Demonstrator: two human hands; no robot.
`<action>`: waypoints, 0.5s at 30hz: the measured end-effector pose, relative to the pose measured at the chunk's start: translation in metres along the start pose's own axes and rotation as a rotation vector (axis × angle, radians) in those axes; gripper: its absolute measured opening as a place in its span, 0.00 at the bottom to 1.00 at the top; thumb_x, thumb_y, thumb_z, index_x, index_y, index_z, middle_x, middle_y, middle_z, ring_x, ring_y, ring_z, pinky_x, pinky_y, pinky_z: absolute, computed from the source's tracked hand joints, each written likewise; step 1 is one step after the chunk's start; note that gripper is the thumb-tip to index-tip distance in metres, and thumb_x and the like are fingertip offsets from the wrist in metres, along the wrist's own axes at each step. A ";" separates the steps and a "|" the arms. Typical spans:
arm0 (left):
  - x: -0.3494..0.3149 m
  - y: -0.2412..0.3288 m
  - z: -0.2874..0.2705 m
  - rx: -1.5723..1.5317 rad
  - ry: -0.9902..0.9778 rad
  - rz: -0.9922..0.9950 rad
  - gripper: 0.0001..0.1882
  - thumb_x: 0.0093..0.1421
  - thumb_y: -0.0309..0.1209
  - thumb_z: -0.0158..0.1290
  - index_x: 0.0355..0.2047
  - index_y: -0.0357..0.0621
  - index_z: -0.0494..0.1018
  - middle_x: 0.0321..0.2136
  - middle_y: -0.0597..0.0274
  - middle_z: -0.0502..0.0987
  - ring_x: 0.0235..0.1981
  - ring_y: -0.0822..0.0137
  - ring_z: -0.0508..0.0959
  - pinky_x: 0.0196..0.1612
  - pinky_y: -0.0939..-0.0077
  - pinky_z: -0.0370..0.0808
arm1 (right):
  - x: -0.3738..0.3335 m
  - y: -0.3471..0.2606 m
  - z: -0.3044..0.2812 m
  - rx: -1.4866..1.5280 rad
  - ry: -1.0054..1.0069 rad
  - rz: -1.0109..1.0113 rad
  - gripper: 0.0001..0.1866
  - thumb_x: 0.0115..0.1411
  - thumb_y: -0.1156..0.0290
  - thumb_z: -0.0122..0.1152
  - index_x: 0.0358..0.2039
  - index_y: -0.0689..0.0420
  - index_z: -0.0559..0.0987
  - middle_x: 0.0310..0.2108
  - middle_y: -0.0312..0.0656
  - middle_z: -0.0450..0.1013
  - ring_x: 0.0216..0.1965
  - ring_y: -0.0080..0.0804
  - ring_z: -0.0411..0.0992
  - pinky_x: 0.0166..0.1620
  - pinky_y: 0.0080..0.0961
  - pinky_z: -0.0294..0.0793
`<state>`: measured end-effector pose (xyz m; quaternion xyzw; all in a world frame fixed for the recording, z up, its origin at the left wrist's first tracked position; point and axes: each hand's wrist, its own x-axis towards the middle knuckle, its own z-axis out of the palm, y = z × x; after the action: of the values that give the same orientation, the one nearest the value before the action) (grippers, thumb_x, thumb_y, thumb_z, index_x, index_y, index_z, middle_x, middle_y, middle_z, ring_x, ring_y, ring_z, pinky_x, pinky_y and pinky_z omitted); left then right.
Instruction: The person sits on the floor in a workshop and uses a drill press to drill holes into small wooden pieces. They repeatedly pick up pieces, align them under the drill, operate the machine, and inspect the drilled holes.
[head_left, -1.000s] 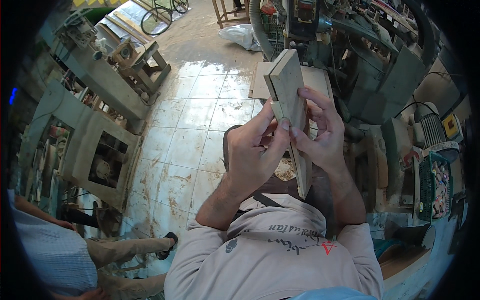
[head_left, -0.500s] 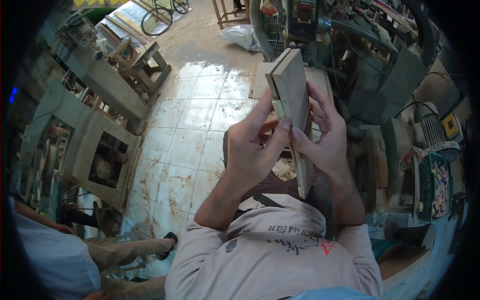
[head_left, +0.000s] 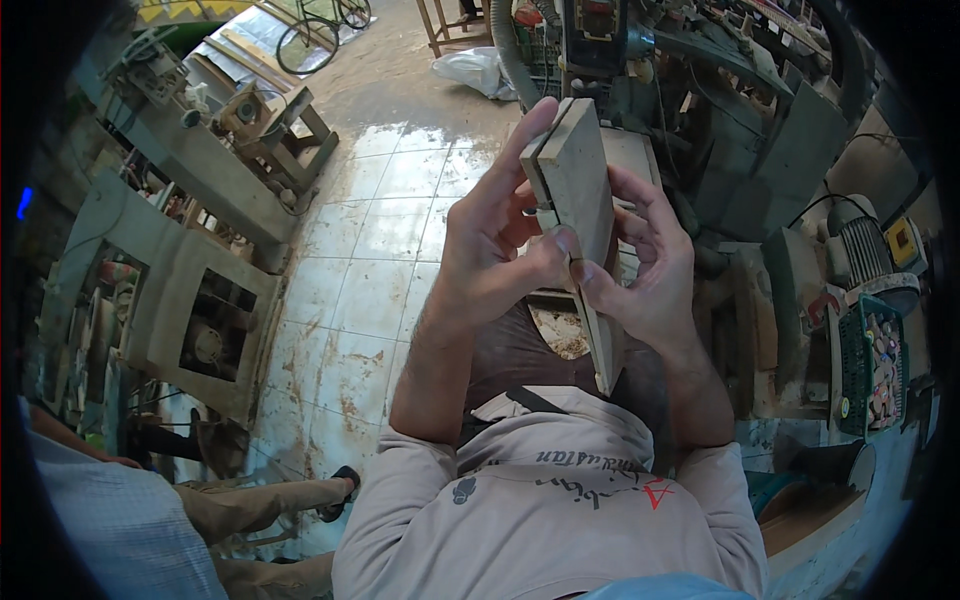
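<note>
Upright in front of my chest stand wooden boards (head_left: 582,165), flat and pale, pressed face to face with a thin dark gap along their edge. My left hand (head_left: 505,235) grips them from the left: its index finger stretches up along the outer face and its thumb presses on the edge. On the other side my right hand (head_left: 648,262) holds the boards, its thumb on the edge close to the left thumb and its fingers behind the right face. The boards hide parts of the fingers.
Dusty machinery (head_left: 205,310) stands at the left, near a wooden stand (head_left: 285,140). A motor (head_left: 855,245) and a green basket (head_left: 868,370) of small pieces are at the right. Another person's leg (head_left: 265,500) reaches in from the lower left over the tiled floor (head_left: 365,290).
My left hand has shifted its grip, its index finger now extended up toward the boards' far end. The boards have tilted slightly left at the top; my right hand stays nearly in place.
</note>
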<state>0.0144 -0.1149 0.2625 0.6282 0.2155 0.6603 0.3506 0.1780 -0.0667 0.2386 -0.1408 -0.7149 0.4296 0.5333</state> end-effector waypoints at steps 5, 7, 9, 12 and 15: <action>-0.001 0.002 0.000 -0.001 -0.004 -0.005 0.43 0.51 0.15 0.48 0.68 0.37 0.46 0.57 0.53 0.68 0.56 0.65 0.71 0.52 0.74 0.75 | -0.001 0.002 0.000 0.008 -0.002 -0.017 0.40 0.44 0.75 0.71 0.58 0.67 0.63 0.49 0.53 0.71 0.51 0.35 0.73 0.56 0.31 0.71; -0.002 0.002 0.002 0.002 0.013 -0.011 0.43 0.51 0.14 0.47 0.69 0.37 0.46 0.57 0.53 0.67 0.56 0.65 0.71 0.51 0.74 0.75 | -0.001 0.001 0.000 0.023 -0.010 0.002 0.40 0.44 0.75 0.71 0.58 0.67 0.63 0.49 0.53 0.71 0.51 0.35 0.72 0.56 0.31 0.70; -0.003 0.002 0.003 0.032 0.014 0.002 0.43 0.51 0.14 0.47 0.69 0.37 0.46 0.57 0.53 0.67 0.55 0.65 0.71 0.51 0.74 0.75 | -0.001 0.000 0.000 0.052 -0.010 0.004 0.40 0.45 0.75 0.72 0.58 0.67 0.63 0.50 0.52 0.71 0.52 0.35 0.72 0.56 0.31 0.70; -0.002 0.002 0.006 0.045 0.017 0.005 0.43 0.51 0.13 0.46 0.68 0.38 0.47 0.57 0.53 0.67 0.55 0.65 0.71 0.52 0.74 0.74 | 0.000 -0.002 -0.001 0.121 -0.019 0.036 0.40 0.46 0.74 0.73 0.58 0.66 0.63 0.50 0.51 0.71 0.53 0.35 0.71 0.57 0.31 0.69; -0.001 0.001 0.008 0.066 0.004 0.011 0.42 0.51 0.13 0.45 0.68 0.38 0.48 0.56 0.53 0.67 0.55 0.65 0.71 0.52 0.74 0.74 | 0.000 -0.001 -0.005 0.131 -0.027 0.046 0.41 0.46 0.73 0.75 0.58 0.66 0.63 0.51 0.50 0.70 0.54 0.35 0.70 0.57 0.31 0.69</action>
<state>0.0215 -0.1180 0.2636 0.6392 0.2347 0.6560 0.3256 0.1830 -0.0653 0.2396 -0.1164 -0.6889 0.4896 0.5217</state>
